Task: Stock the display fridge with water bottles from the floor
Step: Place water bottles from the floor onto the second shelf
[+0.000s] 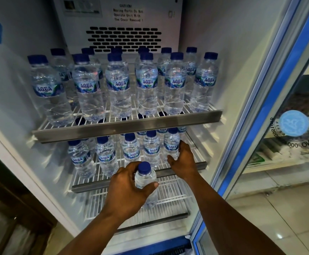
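Note:
The display fridge stands open in front of me. Its upper wire shelf (128, 126) carries several clear blue-capped Aqua water bottles (119, 85). On the middle shelf (94, 183) stand several smaller bottles (106, 157). My left hand (128, 192) grips a small water bottle (145, 178) just in front of and below that shelf's front rail. At the row's right end, my right hand (184, 161) reaches onto the shelf, its fingers wrapped round a standing bottle (171, 144).
The lower wire shelf (168, 199) is bare where visible. The glass door (271, 111) with its blue frame is swung open on the right, with store shelving behind it. A tiled floor (278, 208) lies at the lower right. A dark wooden unit (12, 208) stands at the left.

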`<state>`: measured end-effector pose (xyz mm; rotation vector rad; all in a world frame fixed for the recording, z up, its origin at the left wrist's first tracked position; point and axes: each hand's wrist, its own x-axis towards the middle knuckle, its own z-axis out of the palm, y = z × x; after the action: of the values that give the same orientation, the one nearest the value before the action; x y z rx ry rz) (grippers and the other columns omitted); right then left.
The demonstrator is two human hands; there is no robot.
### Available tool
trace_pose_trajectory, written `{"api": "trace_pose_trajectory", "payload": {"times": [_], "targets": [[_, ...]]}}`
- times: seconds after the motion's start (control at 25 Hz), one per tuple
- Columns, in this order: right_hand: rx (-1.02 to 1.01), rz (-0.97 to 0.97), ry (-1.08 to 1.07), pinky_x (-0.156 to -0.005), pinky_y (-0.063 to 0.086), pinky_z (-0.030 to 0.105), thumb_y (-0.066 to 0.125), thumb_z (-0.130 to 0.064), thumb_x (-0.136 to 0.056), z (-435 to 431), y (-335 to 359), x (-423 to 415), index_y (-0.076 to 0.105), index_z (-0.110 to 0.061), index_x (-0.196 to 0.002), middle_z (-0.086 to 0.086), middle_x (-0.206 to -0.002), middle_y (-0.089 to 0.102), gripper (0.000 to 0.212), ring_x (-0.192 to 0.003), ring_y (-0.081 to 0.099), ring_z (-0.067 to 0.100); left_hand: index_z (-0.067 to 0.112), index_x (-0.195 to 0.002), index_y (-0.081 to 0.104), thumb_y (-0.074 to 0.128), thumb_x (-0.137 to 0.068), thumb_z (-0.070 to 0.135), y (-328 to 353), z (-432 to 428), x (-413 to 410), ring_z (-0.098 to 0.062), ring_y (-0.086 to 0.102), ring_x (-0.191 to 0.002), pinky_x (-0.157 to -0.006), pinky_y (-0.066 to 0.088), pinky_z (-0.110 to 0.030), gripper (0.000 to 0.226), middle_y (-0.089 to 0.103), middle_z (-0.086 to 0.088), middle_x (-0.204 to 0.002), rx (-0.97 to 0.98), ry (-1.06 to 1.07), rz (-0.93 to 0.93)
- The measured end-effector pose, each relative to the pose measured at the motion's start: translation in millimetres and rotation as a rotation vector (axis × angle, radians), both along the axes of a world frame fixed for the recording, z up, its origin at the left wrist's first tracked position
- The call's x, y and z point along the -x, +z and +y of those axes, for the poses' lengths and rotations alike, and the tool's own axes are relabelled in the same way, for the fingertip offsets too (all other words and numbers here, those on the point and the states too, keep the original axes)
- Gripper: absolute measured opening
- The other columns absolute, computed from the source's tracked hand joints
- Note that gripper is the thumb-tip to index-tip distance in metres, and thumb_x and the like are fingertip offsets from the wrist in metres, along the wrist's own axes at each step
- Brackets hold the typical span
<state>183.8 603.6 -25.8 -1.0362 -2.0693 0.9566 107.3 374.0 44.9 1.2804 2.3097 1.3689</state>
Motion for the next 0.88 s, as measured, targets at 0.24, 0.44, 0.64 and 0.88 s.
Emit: {"api": "trace_pose_trajectory", "payload": {"times": [0.24,0.44,0.64,0.88], "targets": [[0.164,0.088,-0.013,-0.098,0.053,0.045,0.078,-0.018,-0.073,-9.3,7.1,-12.4,0.043,-0.035,-0.132,-0.002,-0.135,0.052,0.070,-0.123,0.054,0.025,0.037,-0.113,0.060,0.087,-0.066,0.041,5.0,7.1,-3.1,0.010,0.060,-0.090,-0.074,0.047,-0.006,0.054,0.065,0.026,-0.098,-0.004,-0.020,-0.001],[0.179,0.186,0.411,-0.081,0.057,0.029,0.065,0.005,-0.079,-53.8,35.3,-71.9,0.051,-0.022,-0.132,0.001,-0.125,0.058,0.062,-0.115,0.059,0.021,0.034,-0.114,0.060,0.084,-0.070,0.045,14.2,33.1,-8.3,0.005,0.062,-0.088,-0.078,0.050,-0.014,0.052,0.066,0.024,-0.098,-0.027,-0.031,0.032],[0.117,0.070,0.332,-0.076,0.049,0.011,0.085,-0.023,-0.075,-83.5,50.8,-86.0,0.053,-0.032,-0.125,-0.021,-0.110,0.066,0.060,-0.103,0.061,-0.004,0.029,-0.120,0.060,0.081,-0.073,0.046,20.2,68.9,-24.5,-0.002,0.064,-0.097,-0.087,0.054,-0.023,0.055,0.068,0.019,-0.106,-0.063,-0.079,0.022],[0.199,0.247,0.032,-0.069,0.054,0.016,0.082,-0.014,-0.078,-61.5,42.8,-105.6,0.058,-0.031,-0.117,-0.012,-0.101,0.072,0.049,-0.089,0.070,0.001,0.023,-0.130,0.056,0.060,-0.088,0.055,23.5,96.3,-18.7,0.005,0.062,-0.086,-0.075,0.057,-0.023,0.053,0.064,0.007,-0.119,-0.081,-0.145,0.007]]}}
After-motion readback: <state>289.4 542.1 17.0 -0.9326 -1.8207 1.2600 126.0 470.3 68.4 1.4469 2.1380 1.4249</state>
